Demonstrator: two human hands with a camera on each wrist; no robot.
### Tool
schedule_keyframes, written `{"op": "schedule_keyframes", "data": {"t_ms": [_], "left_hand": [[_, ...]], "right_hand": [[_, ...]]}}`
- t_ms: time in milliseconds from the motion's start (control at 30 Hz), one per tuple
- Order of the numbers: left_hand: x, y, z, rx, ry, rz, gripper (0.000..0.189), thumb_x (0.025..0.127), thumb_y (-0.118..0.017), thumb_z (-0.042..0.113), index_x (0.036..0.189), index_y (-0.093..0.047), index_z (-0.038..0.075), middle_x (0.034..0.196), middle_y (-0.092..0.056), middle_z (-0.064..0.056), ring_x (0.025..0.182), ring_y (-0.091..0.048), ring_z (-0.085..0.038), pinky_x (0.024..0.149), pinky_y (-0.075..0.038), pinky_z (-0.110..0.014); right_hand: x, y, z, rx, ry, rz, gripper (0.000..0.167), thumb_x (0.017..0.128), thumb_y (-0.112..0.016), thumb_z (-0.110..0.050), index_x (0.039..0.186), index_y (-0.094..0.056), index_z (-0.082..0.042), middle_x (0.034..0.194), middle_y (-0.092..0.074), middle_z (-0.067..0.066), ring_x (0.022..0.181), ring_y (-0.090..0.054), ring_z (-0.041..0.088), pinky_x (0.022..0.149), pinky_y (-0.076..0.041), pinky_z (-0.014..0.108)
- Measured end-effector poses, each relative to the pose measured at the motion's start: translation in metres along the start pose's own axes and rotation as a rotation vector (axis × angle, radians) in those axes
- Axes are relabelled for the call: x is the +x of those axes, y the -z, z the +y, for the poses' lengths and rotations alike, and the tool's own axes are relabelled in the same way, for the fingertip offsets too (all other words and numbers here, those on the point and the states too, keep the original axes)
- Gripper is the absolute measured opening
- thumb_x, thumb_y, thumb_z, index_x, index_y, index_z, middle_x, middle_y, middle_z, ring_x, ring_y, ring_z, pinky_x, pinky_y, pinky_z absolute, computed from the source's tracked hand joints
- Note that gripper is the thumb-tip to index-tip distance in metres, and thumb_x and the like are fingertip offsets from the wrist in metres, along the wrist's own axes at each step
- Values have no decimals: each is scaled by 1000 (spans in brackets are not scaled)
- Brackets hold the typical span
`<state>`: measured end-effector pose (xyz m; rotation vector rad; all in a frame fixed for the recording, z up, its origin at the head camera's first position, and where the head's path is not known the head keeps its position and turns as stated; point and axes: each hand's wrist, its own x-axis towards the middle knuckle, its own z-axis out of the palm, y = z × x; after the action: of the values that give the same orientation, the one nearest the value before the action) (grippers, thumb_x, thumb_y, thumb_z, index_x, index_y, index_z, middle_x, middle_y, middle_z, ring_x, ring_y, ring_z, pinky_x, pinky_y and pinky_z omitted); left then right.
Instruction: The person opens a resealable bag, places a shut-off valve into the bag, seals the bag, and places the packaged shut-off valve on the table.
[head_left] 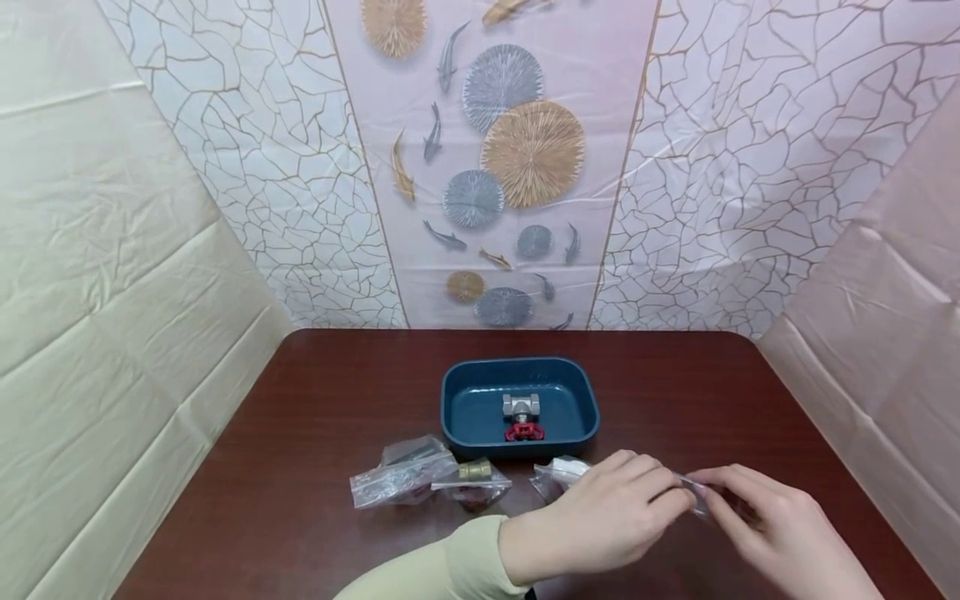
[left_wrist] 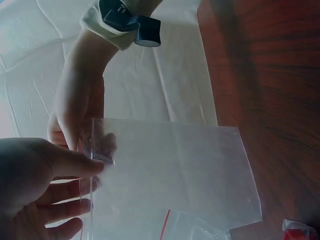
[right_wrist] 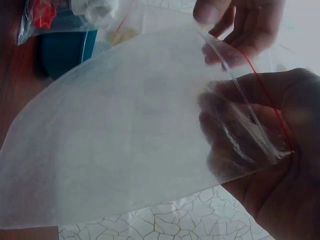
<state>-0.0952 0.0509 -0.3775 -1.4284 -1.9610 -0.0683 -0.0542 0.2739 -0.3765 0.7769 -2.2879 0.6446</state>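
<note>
Between both hands, at the right of the head view, is a clear zip bag (right_wrist: 125,115) with a red line along its mouth. No item shows inside it. My left hand (head_left: 611,508) pinches the mouth edge, thumb on the near face in the left wrist view. From the other side, my right hand (head_left: 780,517) grips the same edge, its fingers seen through the film in the right wrist view. Only a sliver of the bag shows in the head view. Left of the hands lies another zip bag (head_left: 553,477) with a white piece, partly hidden by my left hand.
A blue tray (head_left: 517,450) stands mid-table, holding a metal valve (head_left: 521,407) with a red handle. In front of it lie a bag with a brass fitting (head_left: 474,470) and a larger clear bag (head_left: 401,479). Fabric walls bound the brown table (head_left: 337,400).
</note>
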Motion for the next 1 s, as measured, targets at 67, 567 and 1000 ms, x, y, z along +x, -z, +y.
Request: {"op": "schedule_keyframes", "data": {"t_ms": [67,567,1000], "left_hand": [[-1,-1,0,-3,25,-2,24,103,-51,21,118,-70,21,113,-65,9,107,-58,-8,88,-44,-22],[-12,10,-5,59,-73,-38,24,100,-52,18,100,-73,30,97,-65,15,92,-57,-6,79,-43,-22],[-31,33,-9,-71,-84,12,22,99,-55,15,100,-74,26,102,-66,15,101,-57,-3,87,-43,-16]], "right_hand": [[1,-3,-2,-8,-2,-4,24,84,-76,-4,100,-73,-21,93,-67,-18,81,-55,-13,70,-44,10],[32,-1,-8,-64,-213,120,31,74,-80,6,97,-77,-15,90,-73,-3,68,-51,-11,59,-40,14],[57,7,-23,-62,-371,189,25,80,-78,1,97,-80,-16,89,-72,-8,54,-46,-6,56,-36,13]]}}
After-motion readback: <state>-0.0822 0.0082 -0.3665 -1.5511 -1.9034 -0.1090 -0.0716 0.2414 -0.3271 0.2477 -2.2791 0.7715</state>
